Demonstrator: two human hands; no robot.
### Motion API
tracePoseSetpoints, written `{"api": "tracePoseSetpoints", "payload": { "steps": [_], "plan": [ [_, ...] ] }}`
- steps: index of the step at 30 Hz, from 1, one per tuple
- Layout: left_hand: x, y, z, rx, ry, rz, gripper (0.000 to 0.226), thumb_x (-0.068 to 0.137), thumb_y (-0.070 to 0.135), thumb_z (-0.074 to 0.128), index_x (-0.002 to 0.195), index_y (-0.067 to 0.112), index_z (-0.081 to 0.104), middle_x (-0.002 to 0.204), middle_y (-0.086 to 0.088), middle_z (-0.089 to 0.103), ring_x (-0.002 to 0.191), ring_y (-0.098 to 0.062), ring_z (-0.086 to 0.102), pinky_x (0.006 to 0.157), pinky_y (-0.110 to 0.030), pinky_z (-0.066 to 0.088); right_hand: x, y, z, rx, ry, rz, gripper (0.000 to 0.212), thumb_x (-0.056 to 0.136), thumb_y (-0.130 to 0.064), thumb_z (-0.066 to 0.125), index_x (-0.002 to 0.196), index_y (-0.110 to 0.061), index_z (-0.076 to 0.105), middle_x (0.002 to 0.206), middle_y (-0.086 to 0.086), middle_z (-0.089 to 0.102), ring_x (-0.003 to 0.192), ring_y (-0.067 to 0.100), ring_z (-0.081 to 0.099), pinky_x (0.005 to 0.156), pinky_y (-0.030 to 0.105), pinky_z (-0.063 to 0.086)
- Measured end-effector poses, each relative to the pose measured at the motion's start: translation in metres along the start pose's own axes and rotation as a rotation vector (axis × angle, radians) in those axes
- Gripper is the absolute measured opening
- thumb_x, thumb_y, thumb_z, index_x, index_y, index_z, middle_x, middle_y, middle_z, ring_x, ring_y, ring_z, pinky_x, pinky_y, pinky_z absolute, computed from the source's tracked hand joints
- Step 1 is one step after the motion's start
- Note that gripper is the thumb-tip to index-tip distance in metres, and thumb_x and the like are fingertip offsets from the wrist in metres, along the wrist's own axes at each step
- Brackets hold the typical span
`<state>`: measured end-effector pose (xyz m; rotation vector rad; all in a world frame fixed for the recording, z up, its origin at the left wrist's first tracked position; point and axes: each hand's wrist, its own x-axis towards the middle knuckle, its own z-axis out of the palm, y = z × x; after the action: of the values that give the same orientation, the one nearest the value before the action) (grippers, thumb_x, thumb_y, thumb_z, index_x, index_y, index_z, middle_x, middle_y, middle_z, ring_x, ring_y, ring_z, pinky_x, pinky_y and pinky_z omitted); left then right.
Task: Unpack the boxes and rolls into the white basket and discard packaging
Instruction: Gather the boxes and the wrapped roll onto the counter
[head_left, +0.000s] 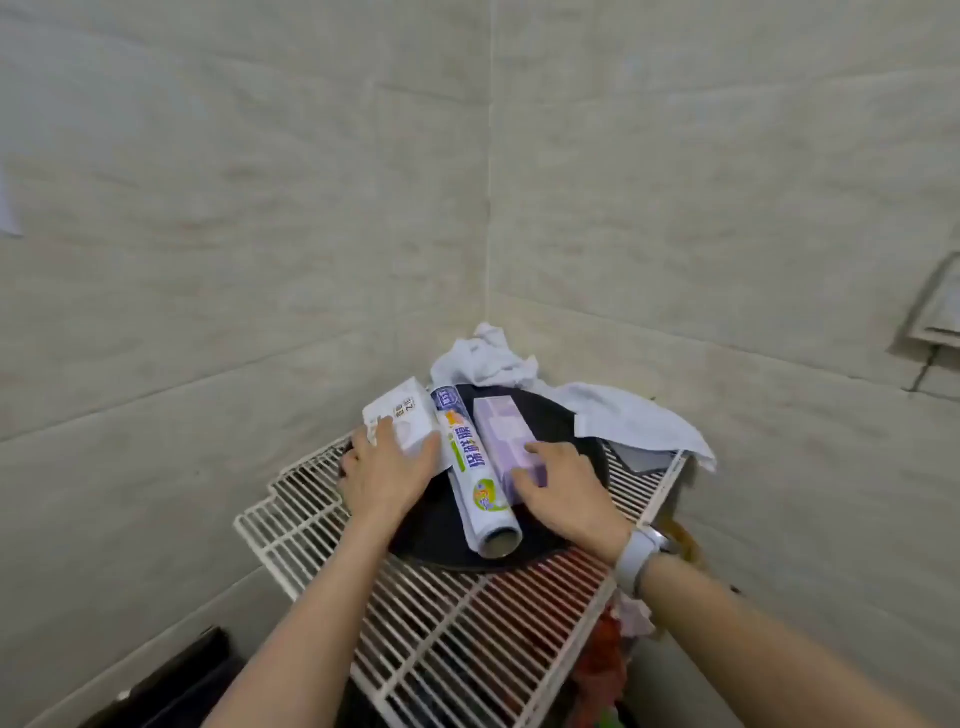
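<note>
- Tiled wall (260, 208): pale marbled tiles meet in a corner behind the work area.
- White wire rack (467, 639): sits in that corner and carries all the items; darker objects show dimly through its bars.
- Black round pan (566, 426): lies flat on the rack, beneath the roll and the purple box.
- White cloth (613, 410): crumpled at the far edge of the pan, draped toward the right side of the rack.
- Cling-film roll (470, 467): printed wrapper, lying on the pan between the two boxes, its open core end pointing toward the camera.
- Purple box (501, 431): long carton lying just right of the roll, on the pan.
- White box (402, 410): sits left of the roll, touching it, at the pan's left edge.
- Left hand (387, 475): laid palm down over the near end of the white box, fingers spread flat, grip not closed.
- Right hand (566, 493): fingers apart, curled over the near end of the purple box; a white watch (641, 558) on the wrist.
</note>
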<state>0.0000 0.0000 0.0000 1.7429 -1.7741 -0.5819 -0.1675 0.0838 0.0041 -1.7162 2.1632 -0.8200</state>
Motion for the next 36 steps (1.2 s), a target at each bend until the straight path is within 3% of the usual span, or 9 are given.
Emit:
{"api": "tracePoseSetpoints", "payload": {
  "steps": [3, 6, 11, 16, 19, 22, 26, 32, 36],
  "plan": [
    [0.022, 0.009, 0.014, -0.022, -0.025, -0.124, 0.082, 0.075, 0.070, 0.044, 0.141, 0.024, 0.026, 0.151, -0.012, 0.021, 0.131, -0.042, 0.031, 0.105, -0.051, 0.029, 0.032, -0.008, 0.014, -0.064, -0.051, 0.091, 0.059, 0.085, -0.051, 0.046, 0.134, -0.020, 0.032, 0.138, 0.010, 0.032, 0.125, 0.033, 0.034, 0.099, 0.042, 0.035],
    [0.029, 0.013, 0.022, -0.053, 0.000, -0.132, 0.078, 0.076, 0.058, 0.052, 0.141, 0.024, 0.026, 0.152, -0.010, 0.018, 0.131, -0.043, 0.029, 0.104, -0.049, 0.030, 0.052, -0.003, 0.025, -0.094, -0.103, 0.165, 0.064, 0.084, -0.049, 0.048, 0.137, -0.022, 0.025, 0.134, 0.016, 0.034, 0.121, 0.038, 0.037, 0.097, 0.045, 0.036],
    [0.015, -0.003, 0.007, -0.255, 0.083, -0.112, 0.077, 0.064, 0.051, 0.047, 0.135, 0.024, 0.039, 0.141, -0.007, 0.037, 0.124, -0.036, 0.041, 0.103, -0.044, 0.036, 0.061, 0.015, 0.012, 0.078, -0.016, 0.236, 0.060, 0.081, -0.038, 0.050, 0.134, -0.018, 0.033, 0.130, 0.024, 0.047, 0.117, 0.039, 0.046, 0.098, 0.043, 0.038],
    [-0.043, -0.015, -0.026, -0.464, 0.302, -0.039, 0.064, 0.065, 0.044, 0.046, 0.125, 0.023, 0.050, 0.130, -0.004, 0.047, 0.112, -0.023, 0.048, 0.098, -0.044, 0.042, 0.035, 0.007, -0.022, 0.273, 0.193, 0.062, 0.051, 0.084, -0.028, 0.053, 0.131, -0.012, 0.040, 0.131, 0.023, 0.049, 0.119, 0.036, 0.047, 0.095, 0.037, 0.037],
    [-0.085, -0.029, -0.045, -0.511, 0.405, -0.053, 0.063, 0.069, 0.042, 0.048, 0.130, 0.026, 0.044, 0.131, -0.001, 0.043, 0.108, -0.020, 0.049, 0.091, -0.044, 0.048, -0.002, -0.013, -0.032, 0.387, 0.186, -0.096, 0.049, 0.085, -0.029, 0.053, 0.131, -0.017, 0.042, 0.134, 0.014, 0.050, 0.120, 0.029, 0.047, 0.094, 0.032, 0.035],
    [-0.140, -0.051, -0.059, -0.473, 0.504, -0.099, 0.066, 0.069, 0.042, 0.049, 0.132, 0.024, 0.043, 0.133, -0.001, 0.040, 0.104, -0.016, 0.048, 0.084, -0.037, 0.046, -0.051, -0.033, -0.026, 0.516, 0.062, -0.193, 0.046, 0.087, -0.030, 0.050, 0.132, -0.022, 0.042, 0.135, 0.008, 0.049, 0.120, 0.023, 0.046, 0.096, 0.031, 0.035],
    [-0.227, -0.096, -0.068, -0.426, 0.605, -0.250, 0.065, 0.067, 0.045, 0.051, 0.130, 0.029, 0.045, 0.132, 0.003, 0.040, 0.111, -0.020, 0.049, 0.094, -0.044, 0.047, -0.131, -0.058, -0.002, 0.624, -0.167, -0.249, 0.043, 0.089, -0.029, 0.049, 0.131, -0.021, 0.042, 0.133, 0.003, 0.048, 0.118, 0.017, 0.045, 0.092, 0.024, 0.033],
    [-0.380, -0.175, -0.067, -0.319, 0.701, -0.560, 0.069, 0.068, 0.045, 0.049, 0.134, 0.027, 0.040, 0.136, 0.000, 0.034, 0.117, -0.024, 0.045, 0.096, -0.043, 0.044, -0.264, -0.073, 0.056, 0.644, -0.541, -0.360, 0.042, 0.088, -0.029, 0.051, 0.129, -0.023, 0.043, 0.126, -0.003, 0.050, 0.111, 0.011, 0.048, 0.086, 0.019, 0.039],
    [-0.460, -0.222, -0.063, -0.242, 0.702, -0.743, 0.070, 0.067, 0.045, 0.049, 0.134, 0.025, 0.040, 0.136, -0.002, 0.035, 0.116, -0.028, 0.043, 0.097, -0.043, 0.042, -0.327, -0.064, 0.118, 0.464, -0.726, -0.297, 0.047, 0.085, -0.033, 0.052, 0.130, -0.026, 0.042, 0.129, 0.004, 0.051, 0.114, 0.020, 0.050, 0.099, 0.037, 0.042]
  ]
}}
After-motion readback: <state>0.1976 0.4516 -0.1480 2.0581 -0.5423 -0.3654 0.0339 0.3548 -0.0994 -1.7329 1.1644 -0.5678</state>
